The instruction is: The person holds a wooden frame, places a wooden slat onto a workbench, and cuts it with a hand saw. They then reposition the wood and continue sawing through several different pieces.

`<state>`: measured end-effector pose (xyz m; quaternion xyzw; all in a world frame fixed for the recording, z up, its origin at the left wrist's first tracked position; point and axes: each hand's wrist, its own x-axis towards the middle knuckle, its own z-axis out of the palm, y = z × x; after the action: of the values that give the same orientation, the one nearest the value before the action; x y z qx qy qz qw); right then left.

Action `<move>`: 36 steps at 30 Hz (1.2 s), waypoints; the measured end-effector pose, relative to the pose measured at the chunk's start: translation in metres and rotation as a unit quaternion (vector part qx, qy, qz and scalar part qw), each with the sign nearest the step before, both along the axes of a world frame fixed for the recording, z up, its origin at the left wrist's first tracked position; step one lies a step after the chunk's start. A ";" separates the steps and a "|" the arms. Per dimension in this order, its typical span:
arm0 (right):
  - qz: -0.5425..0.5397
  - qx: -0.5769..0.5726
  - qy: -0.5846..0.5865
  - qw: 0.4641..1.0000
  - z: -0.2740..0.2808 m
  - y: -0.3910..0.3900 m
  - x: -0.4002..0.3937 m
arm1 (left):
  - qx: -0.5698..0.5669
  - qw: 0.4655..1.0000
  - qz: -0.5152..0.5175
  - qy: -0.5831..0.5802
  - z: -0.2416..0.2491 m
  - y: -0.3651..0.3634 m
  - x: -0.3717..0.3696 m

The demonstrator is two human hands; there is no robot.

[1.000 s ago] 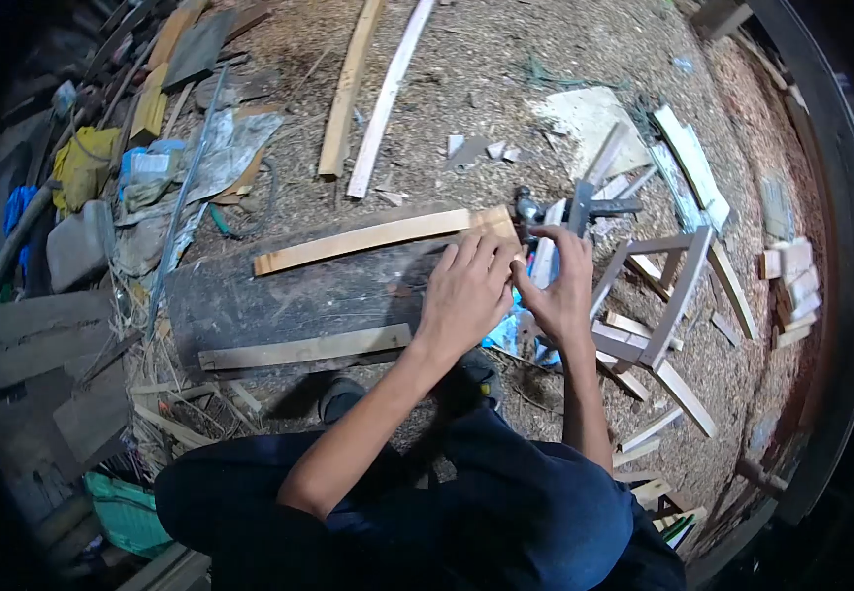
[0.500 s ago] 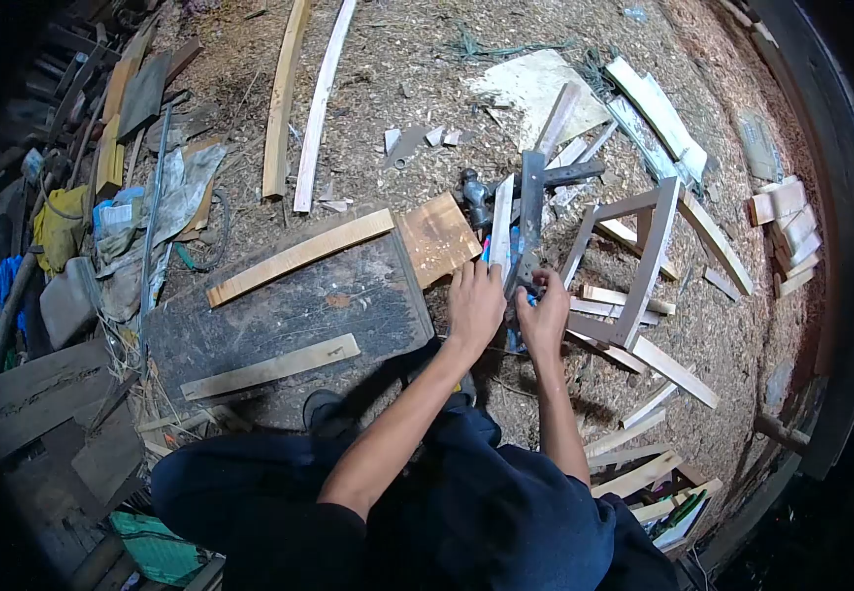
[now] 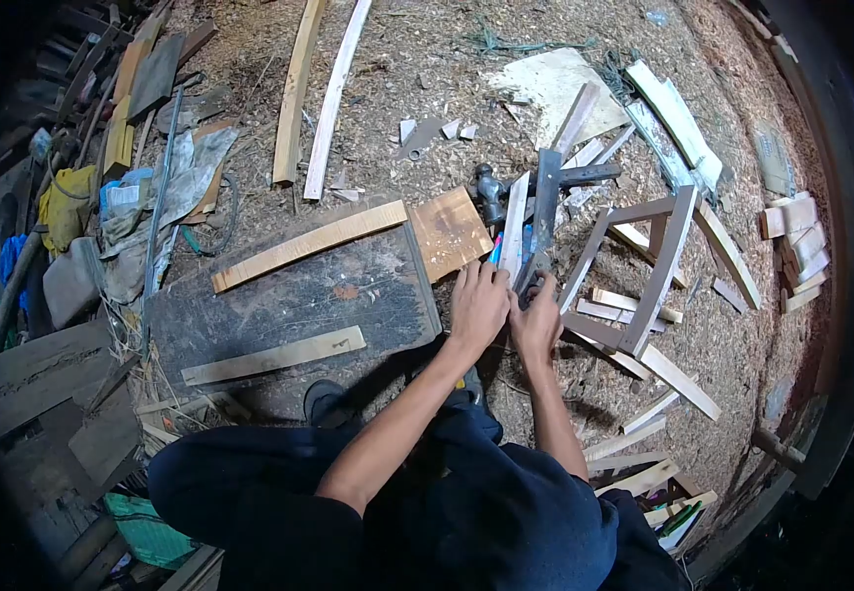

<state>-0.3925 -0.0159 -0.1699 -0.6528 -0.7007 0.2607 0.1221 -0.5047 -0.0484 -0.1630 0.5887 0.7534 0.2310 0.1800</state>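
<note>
My right hand (image 3: pixel 537 323) is closed around a small dark tool (image 3: pixel 532 278); its kind is hidden by the fingers. Close beside it, my left hand (image 3: pixel 479 303) has its fingers bent together, and whatever lies under them is hidden. Just beyond both hands lie a dark flat bar (image 3: pixel 547 192) and a pale wood strip (image 3: pixel 516 222). A hammer head (image 3: pixel 489 189) rests left of the strip, next to a square wooden block (image 3: pixel 450 234).
At left, a worn dark board (image 3: pixel 299 303) carries two pale wood strips. A wooden frame (image 3: pixel 660 276) stands at right among loose offcuts (image 3: pixel 678 382). Long battens (image 3: pixel 336 98) lie on the ground strewn with shavings, and rags and scrap pile up at far left.
The view has shifted slightly, moving the surroundings right and down. My hands stay close together, and the dark tool in my right hand now appears lower and separate from the flat bar.
</note>
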 end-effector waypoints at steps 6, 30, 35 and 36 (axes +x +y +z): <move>-0.118 0.093 0.127 0.980 0.005 -0.007 -0.001 | 0.024 0.999 0.030 -0.007 0.032 -0.001 -0.008; 0.279 0.040 0.456 0.844 0.120 -0.047 -0.105 | 0.036 0.963 0.228 0.141 0.115 -0.070 -0.175; 0.275 0.027 0.440 0.854 0.116 -0.051 -0.101 | 0.070 0.962 0.236 0.118 0.111 -0.068 -0.175; 0.276 0.025 0.438 0.855 0.116 -0.052 -0.100 | 0.081 0.963 0.232 0.110 0.110 -0.068 -0.175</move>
<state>-0.4930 -0.0680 -0.0538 -0.2473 -0.7325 0.5249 0.3561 -0.6801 -0.1168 -0.0528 0.4318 0.8634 0.2605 -0.0107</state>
